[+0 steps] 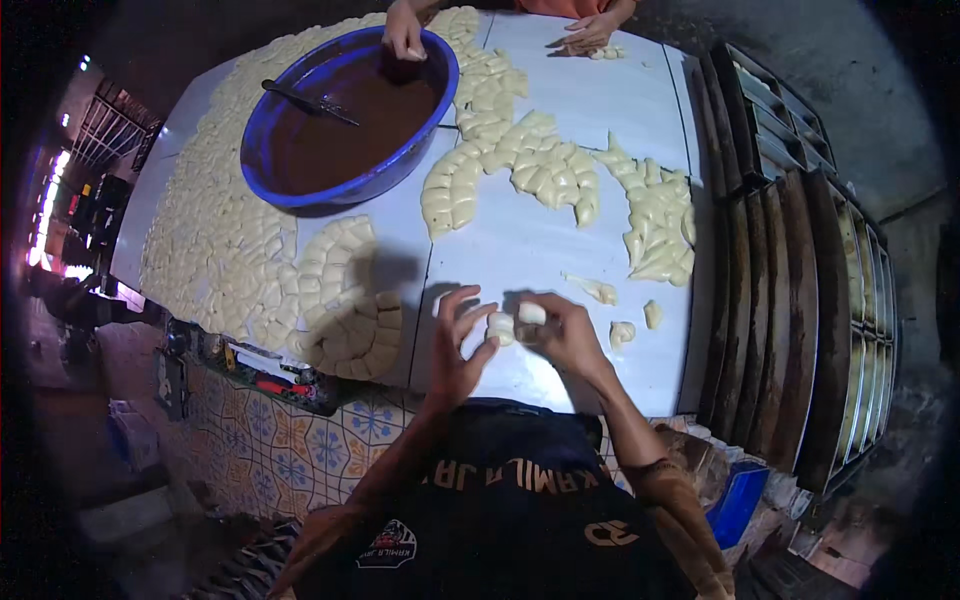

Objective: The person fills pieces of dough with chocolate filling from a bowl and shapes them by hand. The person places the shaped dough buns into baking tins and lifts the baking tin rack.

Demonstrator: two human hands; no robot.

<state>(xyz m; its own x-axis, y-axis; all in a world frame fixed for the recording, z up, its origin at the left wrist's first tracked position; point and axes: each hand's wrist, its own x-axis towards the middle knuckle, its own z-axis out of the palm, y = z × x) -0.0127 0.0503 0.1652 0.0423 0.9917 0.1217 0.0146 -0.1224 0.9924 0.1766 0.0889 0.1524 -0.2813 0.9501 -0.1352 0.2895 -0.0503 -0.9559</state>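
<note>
My left hand (462, 338) has its fingers apart and curved, with the thumb at the edge of a small pale dough piece (501, 330) on the white tiled table (480, 385). My right hand (560, 330) pinches another dough piece (532, 313) just to its right. Loose dough bits (622, 332) lie beside that hand. Rows of cut dough pieces (530, 165) cover much of the table, with a curved group (345, 335) to my left.
A blue basin (350, 175) of brown liquid, with a dark utensil, stands at the back left; another person's hand (405, 35) is at its rim, another (590, 35) farther right. Stacked trays (840, 320) line the right side. Tools (275, 375) sit below the left edge.
</note>
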